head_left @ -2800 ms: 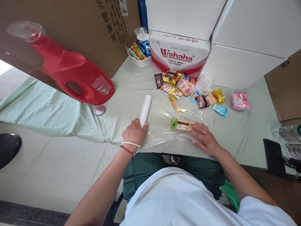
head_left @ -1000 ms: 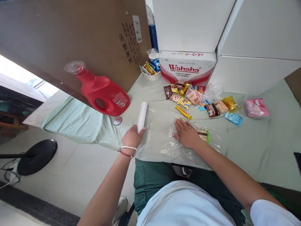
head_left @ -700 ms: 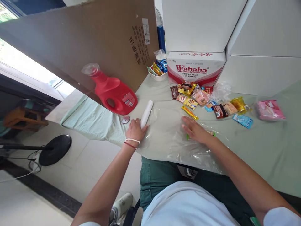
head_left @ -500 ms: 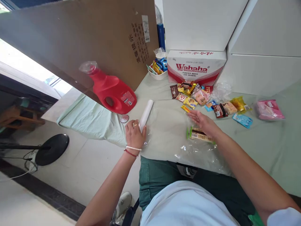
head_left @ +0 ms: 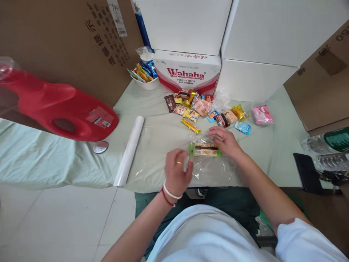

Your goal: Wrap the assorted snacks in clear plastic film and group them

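Note:
A green-ended snack bar (head_left: pixel 205 149) lies on a sheet of clear cling film (head_left: pixel 163 145) spread over the pale green tablecloth. My left hand (head_left: pixel 177 173) is closed, pinching the film just left of the bar. My right hand (head_left: pixel 227 141) curls over the bar's right end and holds the film around it. The white roll of cling film (head_left: pixel 129 150) lies free to the left, no hand on it.
A heap of wrapped snacks (head_left: pixel 203 109) lies beyond the bar, before a Wahaha carton (head_left: pixel 187 72). A white bowl of snacks (head_left: pixel 145 74) stands at the back. A red jug (head_left: pixel 60 107) and a round lid (head_left: pixel 100 147) lie left. Water bottles (head_left: pixel 327 149) sit right.
My left hand let go of the roll and moved right to the film beside the bar. My right hand shifted to the bar's right end. The camera swung right.

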Motion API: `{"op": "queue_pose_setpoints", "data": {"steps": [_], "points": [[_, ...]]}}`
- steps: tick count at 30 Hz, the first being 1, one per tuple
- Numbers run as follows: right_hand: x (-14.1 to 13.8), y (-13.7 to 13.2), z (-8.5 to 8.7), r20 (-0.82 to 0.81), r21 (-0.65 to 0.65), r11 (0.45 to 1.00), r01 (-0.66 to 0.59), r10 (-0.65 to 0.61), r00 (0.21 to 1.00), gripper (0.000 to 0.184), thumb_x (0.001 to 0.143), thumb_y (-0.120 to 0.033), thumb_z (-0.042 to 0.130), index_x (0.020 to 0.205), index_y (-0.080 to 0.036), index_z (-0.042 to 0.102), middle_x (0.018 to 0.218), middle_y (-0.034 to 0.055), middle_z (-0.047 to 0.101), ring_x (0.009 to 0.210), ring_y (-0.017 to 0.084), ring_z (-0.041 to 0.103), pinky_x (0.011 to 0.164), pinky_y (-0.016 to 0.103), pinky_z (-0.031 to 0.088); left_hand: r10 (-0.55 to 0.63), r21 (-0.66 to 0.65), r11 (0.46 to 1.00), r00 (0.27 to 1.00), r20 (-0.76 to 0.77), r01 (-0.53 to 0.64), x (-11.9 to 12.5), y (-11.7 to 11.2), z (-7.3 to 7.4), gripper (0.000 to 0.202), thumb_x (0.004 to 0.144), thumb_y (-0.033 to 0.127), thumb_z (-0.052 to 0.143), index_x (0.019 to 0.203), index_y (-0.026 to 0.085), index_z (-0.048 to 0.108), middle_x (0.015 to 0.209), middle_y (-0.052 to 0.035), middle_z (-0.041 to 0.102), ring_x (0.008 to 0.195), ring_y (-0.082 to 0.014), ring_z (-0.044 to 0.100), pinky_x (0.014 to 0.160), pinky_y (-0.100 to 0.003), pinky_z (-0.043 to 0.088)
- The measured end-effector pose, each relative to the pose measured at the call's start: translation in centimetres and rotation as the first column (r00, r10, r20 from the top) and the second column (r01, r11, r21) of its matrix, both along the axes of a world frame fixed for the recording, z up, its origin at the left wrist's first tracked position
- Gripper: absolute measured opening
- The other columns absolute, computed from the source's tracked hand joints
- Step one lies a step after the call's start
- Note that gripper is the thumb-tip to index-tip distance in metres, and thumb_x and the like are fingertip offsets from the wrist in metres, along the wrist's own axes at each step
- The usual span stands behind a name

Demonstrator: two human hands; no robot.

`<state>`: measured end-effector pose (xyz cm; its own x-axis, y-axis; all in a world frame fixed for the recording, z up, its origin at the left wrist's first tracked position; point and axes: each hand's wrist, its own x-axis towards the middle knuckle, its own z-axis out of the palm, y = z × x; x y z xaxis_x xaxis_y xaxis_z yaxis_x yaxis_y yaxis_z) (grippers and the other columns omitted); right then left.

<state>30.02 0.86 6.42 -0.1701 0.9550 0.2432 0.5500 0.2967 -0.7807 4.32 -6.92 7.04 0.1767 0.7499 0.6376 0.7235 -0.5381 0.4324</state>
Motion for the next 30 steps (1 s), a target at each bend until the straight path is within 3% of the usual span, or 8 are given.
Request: {"op": "queue_pose_setpoints", "data": {"steps": [3, 5, 10, 15, 19, 24, 27, 30], "points": [[0.9, 0.2, 0.1, 0.326, 0.142, 0.989, -0.049, 0.000, 0.945, 0.035, 0.089, -0.023, 0.067, 0.124, -0.022, 0.074, 0.151, 0.0145, 0.058, 0.143, 0.034, 0.048, 0.120, 0.057, 0.039, -0.328, 0.074, 0.929, 0.898, -0.293, 0.363, 2.6, -0.6, -0.4, 0.036, 0.098, 0.022, 0.060, 0.132, 0.029, 0.067, 0.130, -0.0081, 0.073, 0.136, -0.0238, 0.059, 0.128, -0.050, 0.030], [1.3, 1.3, 0.3, 0.460, 0.106, 0.994, -0.001, -0.048, 0.887, 0.053, 0.087, -0.019, 0.068, 0.140, -0.019, 0.066, 0.151, 0.0171, 0.057, 0.141, 0.036, 0.048, 0.118, 0.057, 0.041, -0.421, 0.008, 0.881, 0.792, -0.443, 0.473, 3.2, -0.4, -0.9, 0.041, 0.099, 0.021, 0.058, 0.137, 0.032, 0.066, 0.134, -0.0045, 0.074, 0.145, -0.0215, 0.053, 0.135, -0.052, 0.005], [2.0, 5.9, 0.2, 0.578, -0.125, 0.983, 0.134, -0.038, 0.815, 0.042, 0.094, -0.012, 0.054, 0.131, -0.016, 0.072, 0.110, 0.0123, 0.077, 0.106, 0.029, 0.068, 0.095, 0.039, 0.051, -0.323, -0.212, 0.944, 0.833, -0.450, 0.252, 0.7, 1.1, -2.0, 0.034, 0.104, 0.029, 0.054, 0.135, 0.027, 0.068, 0.129, -0.0081, 0.077, 0.146, -0.0297, 0.054, 0.129, -0.070, -0.011], [2.9, 6.8, 0.2, 0.566, -0.078, 0.974, 0.214, -0.133, 0.813, 0.038, 0.092, -0.013, 0.056, 0.126, -0.014, 0.074, 0.118, 0.0138, 0.075, 0.109, 0.029, 0.065, 0.095, 0.037, 0.047, -0.043, -0.364, 0.919, 0.877, -0.478, -0.154, -2.5, 0.7, -2.5, 0.036, 0.106, 0.034, 0.048, 0.130, 0.023, 0.072, 0.118, -0.0136, 0.078, 0.130, -0.0366, 0.063, 0.122, -0.080, 0.011], [2.0, 4.2, 1.2, 0.517, 0.025, 0.992, 0.125, -0.120, 0.848, 0.033, 0.100, -0.021, 0.048, 0.117, -0.014, 0.075, 0.116, 0.0145, 0.073, 0.112, 0.029, 0.062, 0.101, 0.040, 0.045, 0.072, -0.419, 0.846, 0.849, -0.524, -0.331, -2.8, 0.7, -2.9, 0.039, 0.103, 0.037, 0.049, 0.127, 0.019, 0.074, 0.116, -0.0180, 0.074, 0.115, -0.0365, 0.067, 0.116, -0.071, 0.034], [-1.4, 0.7, 2.7, 0.613, -0.159, 0.973, -0.169, 0.231, 0.756, 0.050, 0.095, -0.051, 0.069, 0.131, -0.017, 0.070, 0.129, 0.0155, 0.069, 0.124, 0.035, 0.054, 0.103, 0.044, 0.043, 0.161, -0.355, 0.867, 0.870, -0.466, -0.351, -2.2, 1.2, -3.2, 0.051, 0.097, 0.034, 0.057, 0.145, 0.017, 0.063, 0.146, -0.0241, 0.061, 0.145, -0.0404, 0.050, 0.122, -0.066, 0.030], [-2.7, -0.3, 3.1, 0.689, -0.272, 0.950, -0.154, 0.304, 0.658, 0.054, 0.090, -0.048, 0.076, 0.133, -0.017, 0.068, 0.134, 0.0168, 0.067, 0.130, 0.038, 0.050, 0.101, 0.047, 0.043, 0.074, -0.281, 0.937, 0.901, -0.427, -0.210, -2.5, 0.8, -3.7, 0.054, 0.098, 0.023, 0.053, 0.152, 0.029, 0.058, 0.162, -0.0153, 0.051, 0.159, -0.0351, 0.033, 0.130, -0.068, 0.005], [-2.8, -0.7, 3.2, 0.709, -0.268, 0.949, -0.167, 0.312, 0.632, 0.046, 0.093, -0.036, 0.073, 0.134, -0.017, 0.067, 0.132, 0.0165, 0.068, 0.130, 0.038, 0.050, 0.100, 0.049, 0.043, -0.069, -0.313, 0.947, 0.910, -0.410, -0.069, -3.1, 0.2, -4.4, 0.058, 0.099, 0.015, 0.046, 0.152, 0.037, 0.056, 0.160, -0.0089, 0.056, 0.158, -0.0306, 0.037, 0.129, -0.069, -0.008]]}}
